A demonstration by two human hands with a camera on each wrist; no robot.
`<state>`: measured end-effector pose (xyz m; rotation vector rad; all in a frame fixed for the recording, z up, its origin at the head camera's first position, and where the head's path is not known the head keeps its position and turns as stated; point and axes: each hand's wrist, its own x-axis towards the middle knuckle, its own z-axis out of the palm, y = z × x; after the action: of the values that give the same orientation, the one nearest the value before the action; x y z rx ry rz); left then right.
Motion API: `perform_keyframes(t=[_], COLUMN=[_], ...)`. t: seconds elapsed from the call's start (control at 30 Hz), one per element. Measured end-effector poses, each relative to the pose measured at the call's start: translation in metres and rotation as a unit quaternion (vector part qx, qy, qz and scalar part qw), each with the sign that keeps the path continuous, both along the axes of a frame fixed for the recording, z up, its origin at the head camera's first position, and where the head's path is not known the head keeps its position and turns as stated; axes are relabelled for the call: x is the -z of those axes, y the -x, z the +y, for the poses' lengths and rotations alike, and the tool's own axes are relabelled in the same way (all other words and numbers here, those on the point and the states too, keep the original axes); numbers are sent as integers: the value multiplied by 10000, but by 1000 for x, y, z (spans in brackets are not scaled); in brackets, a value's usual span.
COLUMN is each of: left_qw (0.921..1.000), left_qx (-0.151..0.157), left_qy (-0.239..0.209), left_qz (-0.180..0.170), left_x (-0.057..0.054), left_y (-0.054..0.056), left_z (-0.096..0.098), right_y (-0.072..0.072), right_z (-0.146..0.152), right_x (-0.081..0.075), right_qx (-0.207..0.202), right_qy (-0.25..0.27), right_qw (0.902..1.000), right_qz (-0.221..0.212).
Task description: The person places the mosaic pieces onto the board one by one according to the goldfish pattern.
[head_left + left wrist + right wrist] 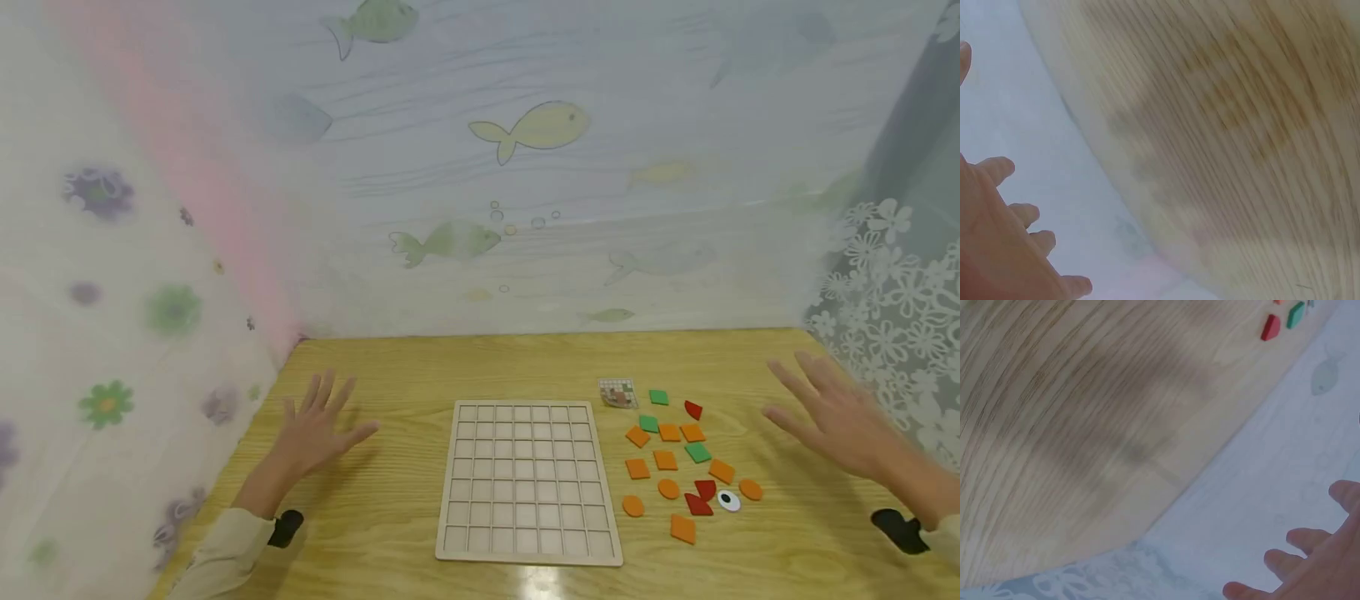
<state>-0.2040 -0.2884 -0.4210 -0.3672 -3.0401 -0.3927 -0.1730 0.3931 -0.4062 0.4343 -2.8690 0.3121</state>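
Pale wooden board (527, 470) on the bench (390, 508), with coloured pieces scattered to its right.
Left hand (311, 429) is off to the board's left, fingers spread; right hand (843, 421) is well out to its right, past the pieces, fingers also spread. Just right of the board lie orange squares (665, 460), orange discs (669, 488), green squares (697, 452), red wedges (693, 410) and a white eye (732, 503). Near the board's far right corner is a small picture card (618, 393). Behind the board hangs fish-patterned cloth (551, 127).
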Motion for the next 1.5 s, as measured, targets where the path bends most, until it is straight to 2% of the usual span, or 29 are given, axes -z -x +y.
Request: perform_keyframes(t=[0.2,0.43,0.63,0.8,0.9,1.3,1.4,1.5], left_qw=[9986,9876,9798,9780,9767,9753,9748,9730], left_qx=[403,1056,1417,1571,1689,1997,2056,2162], left_qy=[-253,-980,-1123,-1076,-1086,-948,-798,-641], left_qz=[224,623,856,858,761,-35,-339,-483], left_x=[0,3,6,8,9,15,17,19], left_y=[-4,-10,-15,-21,-25,-38,-41,-42], left_z=[16,33,48,61,67,86,91,94], right_y=[-6,-15,-23,-32,-34,-40,-41,-42], right_z=[-10,-26,-38,-50,-56,-76,-81,-87], right_x=[-5,-8,-8,-7,-5,3,6,11], right_qx=[-408,-605,-832,-882,-910,-1074,-1117,-1271], right_qy=[341,730,1149,1209,1229,1339,1247,1170], right_qw=[9986,9955,9895,9882,9877,9846,9857,9849], right_qz=[50,-54,-286,-331,-318,-338,-164,100])
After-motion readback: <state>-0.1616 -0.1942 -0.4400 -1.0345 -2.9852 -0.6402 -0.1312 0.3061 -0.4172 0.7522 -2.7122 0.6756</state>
